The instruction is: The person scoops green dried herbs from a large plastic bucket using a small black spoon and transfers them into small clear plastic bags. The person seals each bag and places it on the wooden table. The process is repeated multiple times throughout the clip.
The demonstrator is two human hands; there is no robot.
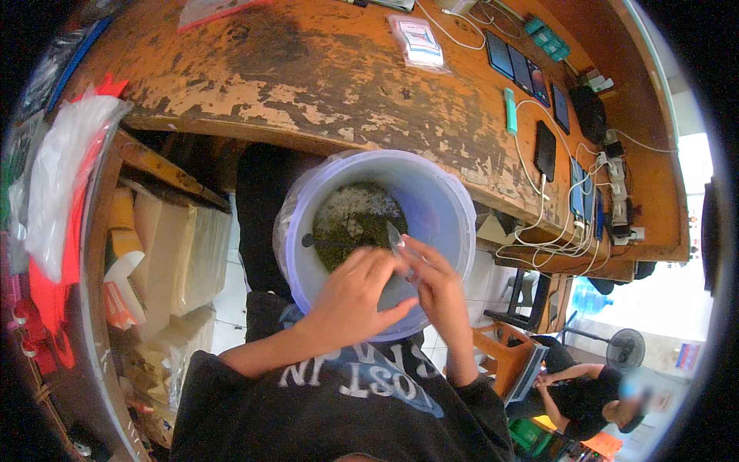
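A white plastic bucket stands in front of me, with loose green-brown, dried-looking material on its bottom. Over it, my right hand pinches a small clear plastic bag, its pointed corner sticking up past the fingers. My left hand is beside the bag with curled fingers and the thumb stretched out. A thin dark rod with a round end passes behind the left fingers; whether they grip it is hidden.
A worn wooden table lies beyond the bucket. On it are several phones with white cables, a power strip and a packet. Plastic bags hang at left. Another person sits at lower right near a fan.
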